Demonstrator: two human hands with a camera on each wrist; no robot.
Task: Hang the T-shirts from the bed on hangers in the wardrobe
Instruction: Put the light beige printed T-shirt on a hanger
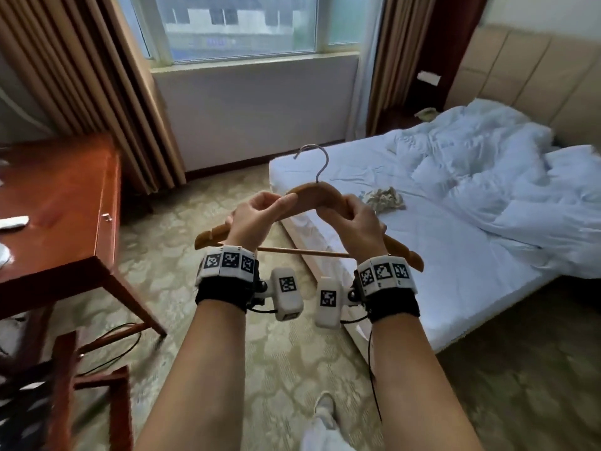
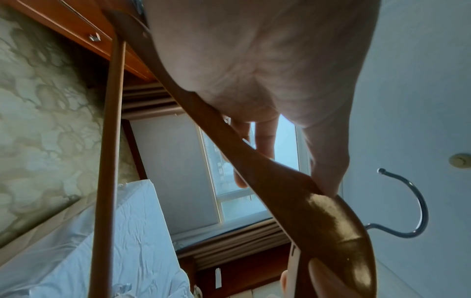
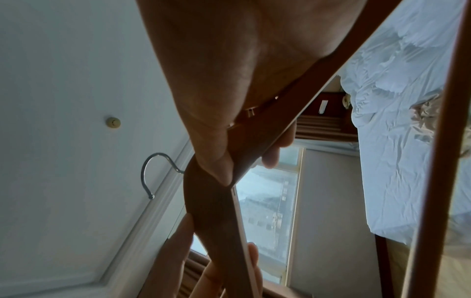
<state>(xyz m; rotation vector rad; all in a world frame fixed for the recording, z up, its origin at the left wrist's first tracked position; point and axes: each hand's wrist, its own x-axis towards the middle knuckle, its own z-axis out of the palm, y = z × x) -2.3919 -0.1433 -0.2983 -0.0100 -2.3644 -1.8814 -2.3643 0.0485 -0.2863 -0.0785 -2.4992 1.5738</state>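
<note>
A wooden hanger [image 1: 313,195] with a metal hook [image 1: 317,161] is held up in front of me over the carpet, near the bed's foot corner. My left hand [image 1: 257,216] grips its left shoulder, thumb along the top. My right hand [image 1: 351,219] grips the right shoulder just past the hook. In the left wrist view the hanger [image 2: 318,211] runs under my thumb; in the right wrist view the hanger [image 3: 214,211] is pinched by my thumb and fingers. A crumpled patterned garment [image 1: 385,198] lies on the bed [image 1: 455,271] beyond my right hand.
A rumpled white duvet [image 1: 487,177] covers the bed's right half. A reddish wooden desk [image 1: 58,203] stands at left, with a chair [image 1: 81,385] below it. The window [image 1: 240,24] and curtains [image 1: 107,86] are ahead. Patterned carpet [image 1: 227,320] lies between desk and bed.
</note>
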